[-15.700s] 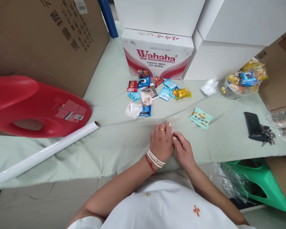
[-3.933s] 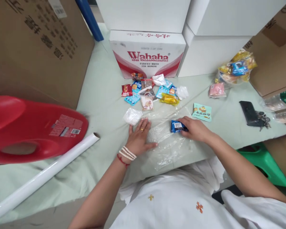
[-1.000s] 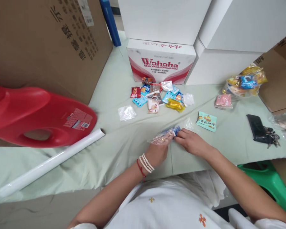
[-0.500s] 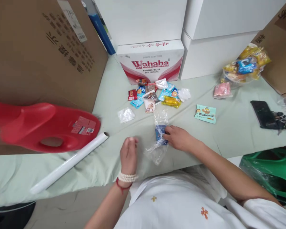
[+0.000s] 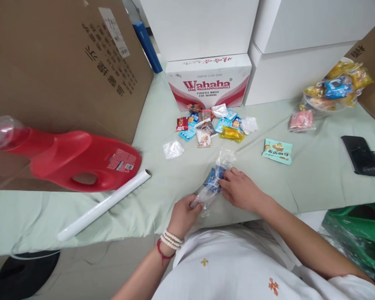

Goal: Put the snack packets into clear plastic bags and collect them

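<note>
A small blue packet (image 5: 211,180) lies on the table inside a clear plastic wrap (image 5: 208,199). My right hand (image 5: 241,189) grips the packet's right side, its fingers bent over the edge. At the near end, my left hand (image 5: 186,214) pinches the loose plastic between thumb and fingers. Beyond both hands sits a cluster of small wrapped snacks, among them a yellow packet (image 5: 232,133) and a red packet (image 5: 181,123). A folded piece of clear plastic (image 5: 173,149) lies left of them. To the right is a mint-green pouch (image 5: 277,151).
A red jug (image 5: 90,160) and a white tube (image 5: 106,204) lie at the left by a big cardboard box (image 5: 65,66). A Wahaha carton (image 5: 209,83) stands behind the snacks. On the right are a snack-filled bowl (image 5: 328,105), a pink packet (image 5: 301,121) and a phone (image 5: 361,155).
My left hand has moved right and taken hold of the plastic's near end. The blue packet and its wrap now lie more slanted. The whole view has shifted slightly.
</note>
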`<action>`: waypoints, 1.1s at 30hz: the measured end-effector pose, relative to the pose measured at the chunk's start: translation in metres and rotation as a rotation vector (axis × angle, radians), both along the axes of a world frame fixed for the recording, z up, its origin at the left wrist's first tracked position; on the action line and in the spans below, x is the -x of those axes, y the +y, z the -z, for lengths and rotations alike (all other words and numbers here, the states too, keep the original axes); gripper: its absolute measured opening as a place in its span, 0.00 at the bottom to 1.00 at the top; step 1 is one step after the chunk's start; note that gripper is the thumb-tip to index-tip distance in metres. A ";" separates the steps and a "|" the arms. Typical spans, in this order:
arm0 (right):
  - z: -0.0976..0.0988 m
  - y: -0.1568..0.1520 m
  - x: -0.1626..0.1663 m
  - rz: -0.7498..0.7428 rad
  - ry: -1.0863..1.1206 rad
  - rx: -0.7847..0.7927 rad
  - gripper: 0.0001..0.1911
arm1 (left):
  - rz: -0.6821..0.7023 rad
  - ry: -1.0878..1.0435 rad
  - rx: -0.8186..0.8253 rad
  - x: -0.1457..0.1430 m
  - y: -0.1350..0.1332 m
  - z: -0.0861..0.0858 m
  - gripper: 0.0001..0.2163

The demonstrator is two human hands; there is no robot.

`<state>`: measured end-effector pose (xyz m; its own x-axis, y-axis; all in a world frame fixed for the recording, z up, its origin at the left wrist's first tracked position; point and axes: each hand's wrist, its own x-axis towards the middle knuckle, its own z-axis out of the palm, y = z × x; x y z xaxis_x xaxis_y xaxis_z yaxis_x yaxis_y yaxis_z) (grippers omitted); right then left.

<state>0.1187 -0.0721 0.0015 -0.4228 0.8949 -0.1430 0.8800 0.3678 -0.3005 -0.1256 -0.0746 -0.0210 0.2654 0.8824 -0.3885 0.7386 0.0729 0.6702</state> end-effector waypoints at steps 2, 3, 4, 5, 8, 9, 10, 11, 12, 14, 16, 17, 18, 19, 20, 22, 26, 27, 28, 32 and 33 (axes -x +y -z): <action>-0.009 0.001 -0.001 -0.026 0.084 0.034 0.19 | -0.080 -0.112 -0.069 0.012 0.001 -0.001 0.13; -0.012 0.003 0.000 -0.018 0.101 0.047 0.23 | -0.117 -0.153 -0.077 0.016 0.001 -0.002 0.13; -0.014 0.006 0.003 0.008 0.094 0.058 0.26 | -0.160 -0.192 -0.056 0.018 0.001 -0.005 0.13; -0.014 0.009 0.007 0.046 0.067 0.071 0.26 | -0.215 -0.239 -0.015 0.019 0.000 -0.008 0.14; -0.006 0.018 0.024 0.162 -0.024 0.126 0.22 | -0.400 -0.412 0.089 0.015 0.000 -0.017 0.15; -0.003 0.020 0.030 0.182 -0.032 0.139 0.21 | -0.443 -0.472 0.095 0.011 0.001 -0.020 0.15; 0.001 0.021 0.036 0.194 -0.026 0.147 0.21 | -0.461 -0.528 0.090 0.005 0.003 -0.022 0.15; 0.004 0.020 0.041 0.201 -0.011 0.151 0.21 | -0.452 -0.574 0.085 -0.001 0.006 -0.022 0.14; 0.008 0.019 0.045 0.204 0.009 0.153 0.20 | -0.417 -0.603 0.087 -0.009 0.010 -0.022 0.13; 0.013 0.016 0.047 0.215 0.065 0.160 0.17 | -0.296 -0.574 0.066 -0.026 0.019 -0.020 0.11; 0.017 0.013 0.039 0.212 0.152 0.183 0.14 | -0.134 -0.393 -0.061 -0.042 0.026 -0.017 0.12; 0.019 0.012 0.032 0.217 0.197 0.196 0.13 | -0.049 -0.250 -0.144 -0.049 0.029 -0.017 0.14; 0.020 0.012 0.025 0.246 0.235 0.192 0.14 | 0.031 -0.089 -0.220 -0.056 0.030 -0.017 0.14; 0.020 0.014 0.017 0.307 0.259 0.158 0.15 | 0.102 0.071 -0.274 -0.061 0.030 -0.018 0.14; 0.021 0.016 0.009 0.393 0.266 0.090 0.15 | 0.161 0.212 -0.300 -0.065 0.029 -0.019 0.14; 0.023 0.024 -0.002 0.595 0.227 -0.099 0.17 | 0.229 0.395 -0.307 -0.070 0.027 -0.021 0.15; 0.030 0.048 -0.007 0.653 0.099 -0.151 0.26 | 0.253 0.465 -0.306 -0.070 0.026 -0.021 0.16; 0.031 0.054 -0.006 0.609 0.090 -0.104 0.23 | 0.251 0.463 -0.309 -0.069 0.027 -0.020 0.17; 0.031 0.058 -0.004 0.566 0.096 -0.069 0.18 | 0.248 0.457 -0.322 -0.068 0.028 -0.019 0.17; 0.020 0.057 0.005 0.494 0.238 -0.062 0.08 | 0.084 0.386 -0.500 -0.065 0.033 -0.012 0.20; 0.016 0.052 0.009 0.477 0.276 -0.047 0.08 | 0.026 0.357 -0.528 -0.064 0.035 -0.009 0.24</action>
<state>0.1095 -0.0196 -0.0147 0.0149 0.9991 -0.0400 0.8431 -0.0341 -0.5367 -0.0612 -0.0394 -0.0119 0.2240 0.9742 0.0291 0.9200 -0.2212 0.3234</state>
